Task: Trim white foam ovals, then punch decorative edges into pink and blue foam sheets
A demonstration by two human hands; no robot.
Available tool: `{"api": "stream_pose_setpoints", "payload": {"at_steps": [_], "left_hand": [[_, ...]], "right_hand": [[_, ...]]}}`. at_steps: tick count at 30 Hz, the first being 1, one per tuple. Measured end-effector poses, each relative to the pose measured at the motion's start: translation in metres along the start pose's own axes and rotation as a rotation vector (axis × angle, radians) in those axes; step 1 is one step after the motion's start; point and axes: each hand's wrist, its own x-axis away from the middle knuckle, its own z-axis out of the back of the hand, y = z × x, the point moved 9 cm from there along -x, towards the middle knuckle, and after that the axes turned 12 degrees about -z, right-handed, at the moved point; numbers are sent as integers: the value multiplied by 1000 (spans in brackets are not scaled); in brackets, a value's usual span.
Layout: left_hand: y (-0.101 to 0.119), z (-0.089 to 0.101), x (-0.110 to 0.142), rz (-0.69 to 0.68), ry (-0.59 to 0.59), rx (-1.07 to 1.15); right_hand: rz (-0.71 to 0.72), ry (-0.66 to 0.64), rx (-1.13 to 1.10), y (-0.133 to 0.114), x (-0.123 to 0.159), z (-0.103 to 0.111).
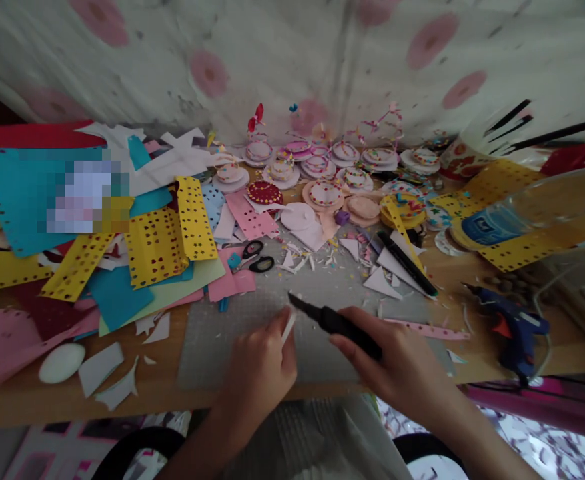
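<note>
My right hand point(387, 353) is wrapped round the black handle of a craft knife point(345, 327), its dark blade pointing up and left. Pinched in my left hand point(265, 360) is a small white strip point(288, 328), perhaps foam or card. The blade tip is close to the strip's upper end; I cannot tell whether they touch. Both hands are above a grey cutting mat point(212, 347) near the table's front edge. White offcuts point(299, 260) are scattered on the mat, and small black scissors point(257, 257) lie at its far left.
Several small decorated hats point(325, 193) stand along the back. Coloured sheets point(157, 247) pile up at left, near a white egg-shaped piece point(62, 363). At right are a black marker point(407, 263), a plastic bottle point(522, 213), a blue glue gun point(515, 327) and a tub of brushes point(465, 157).
</note>
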Motion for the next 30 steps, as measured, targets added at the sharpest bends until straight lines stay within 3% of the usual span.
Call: {"api": "stream_pose_setpoints", "payload": {"at_steps": [4,10,12,15,18,24,30], "left_hand": [[0,3,0,17,1,17],[2,3,-2,-7,21,8],[4,3,0,-53,57,3],[9,3,5,-150,130,24],[13,4,8,-190,170,28],[25,0,5,-196,113,-74],[31,-2,8,-203,124,-74]], "right_hand": [[62,-9,41,-11,11,0],[54,33,76,-5,9,-3],[2,122,120,5,3,2],[-192,246,145,34,-11,12],[-264,161,-112,46,-22,5],[-237,-95,-781,6,-26,-30],[-324,-212,-1123,-4,-26,-54]]}}
